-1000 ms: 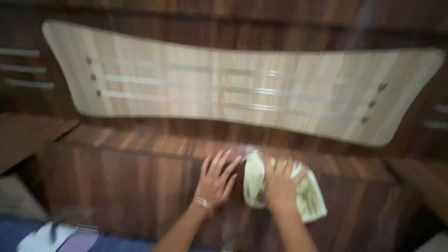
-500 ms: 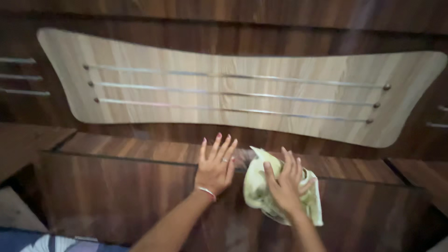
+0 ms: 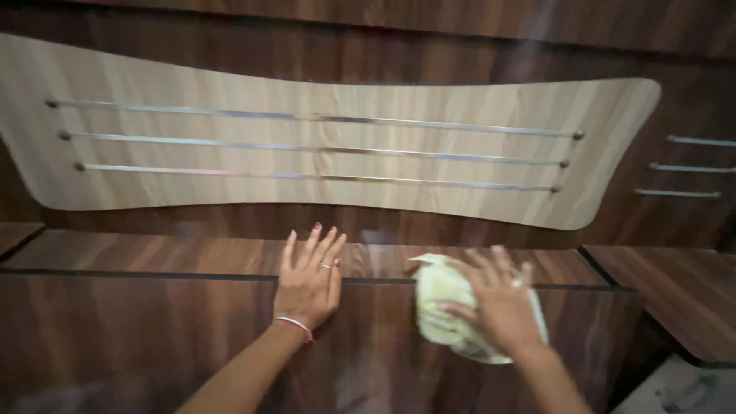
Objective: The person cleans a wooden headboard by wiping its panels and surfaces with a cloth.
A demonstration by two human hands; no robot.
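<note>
pale yellow-green cloth lies bunched on the dark wooden ledge below the light wood headboard panel, pressed under the blurred right hand with fingers spread, while just left of the cloth the left hand rests flat, fingers spread, on the ledge.

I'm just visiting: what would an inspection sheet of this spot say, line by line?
Surface: dark glossy wood panel with a ledge along its top.
Job's things: pale yellow-green cloth, crumpled against the panel.
Clutter: nothing seen.
Hands: left hand flat on the panel, fingers spread; right hand pressed on the cloth, blurred.
Cables: nothing seen.
Surroundings: light wood headboard inlay with three metal strips; side shelf at right.
</note>
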